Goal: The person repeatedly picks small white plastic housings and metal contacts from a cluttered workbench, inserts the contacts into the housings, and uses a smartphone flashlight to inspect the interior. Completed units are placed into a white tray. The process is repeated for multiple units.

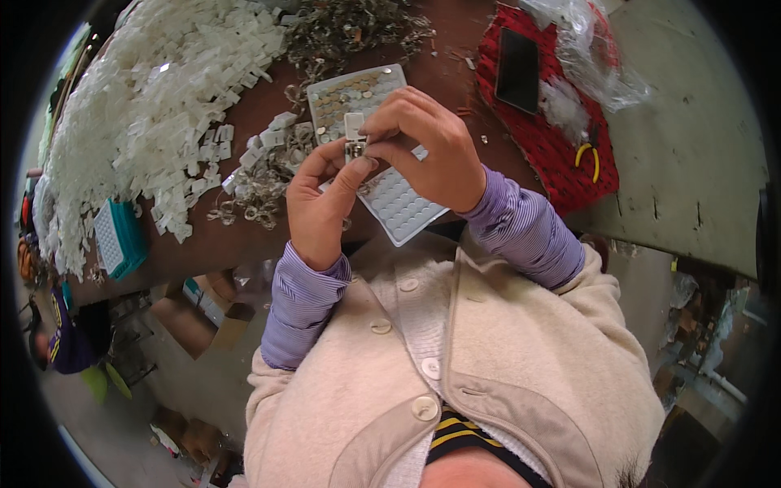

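My left hand [319,203] and my right hand [427,150] meet over a brown table, both pinching one small white plastic part with a metal clip [355,138]. The left thumb presses its lower end; the right fingertips close on its side. Just beneath the hands lies a white dimpled tray [399,207], its far cells filled with small round metal pieces. Purple striped sleeves and a cream cardigan cover my arms.
A big heap of white plastic parts [154,106] fills the table's left. Loose metal clips [260,183] and a tangle of metal bits [350,28] lie nearby. At right, a red cloth [561,154] carries a black phone [518,69], yellow-handled pliers [587,154] and a plastic bag. A teal tray [122,236] sits at left.
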The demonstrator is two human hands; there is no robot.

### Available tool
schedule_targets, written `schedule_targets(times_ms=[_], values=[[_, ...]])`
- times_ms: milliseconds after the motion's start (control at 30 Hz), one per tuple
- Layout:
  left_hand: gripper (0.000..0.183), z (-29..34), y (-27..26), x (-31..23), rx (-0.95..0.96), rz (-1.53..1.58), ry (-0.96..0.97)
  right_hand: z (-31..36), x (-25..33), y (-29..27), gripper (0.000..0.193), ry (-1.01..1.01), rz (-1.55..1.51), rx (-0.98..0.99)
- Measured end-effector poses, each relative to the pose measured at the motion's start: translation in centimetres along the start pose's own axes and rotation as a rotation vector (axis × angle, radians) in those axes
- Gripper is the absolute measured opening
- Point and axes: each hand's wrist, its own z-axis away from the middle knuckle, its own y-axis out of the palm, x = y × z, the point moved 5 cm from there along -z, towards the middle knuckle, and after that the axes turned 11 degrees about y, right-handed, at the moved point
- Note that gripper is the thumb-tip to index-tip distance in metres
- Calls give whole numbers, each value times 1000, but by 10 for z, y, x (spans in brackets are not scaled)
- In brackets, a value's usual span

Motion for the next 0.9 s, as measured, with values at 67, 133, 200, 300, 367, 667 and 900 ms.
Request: schedule_targets(times_ms=[67, 133, 200, 300, 367, 667, 900], values=[[30, 4, 9, -3, 72, -4, -1, 6, 12, -7, 23, -69, 66, -36], [30, 6, 13, -6, 105, -28, 14, 10, 18, -10, 24, -94, 92, -49], [29, 8, 12, -9, 129, -67, 21, 15, 21, -10, 25, -81, 112, -72], [28, 9, 8, -9, 175, -131, 31, 24, 22, -6, 23, 4, 107, -83], [28, 9, 6, -11, 210, -192, 106, 27, 18, -3, 22, 120, 42, -51], [20, 11, 9, -2, 230, -129, 38, 49, 9, -12, 32, 435, -377, -135], [27, 16, 42, 5, 384, 98, -186, 57, 17, -50, 21, 200, 139, -191]])
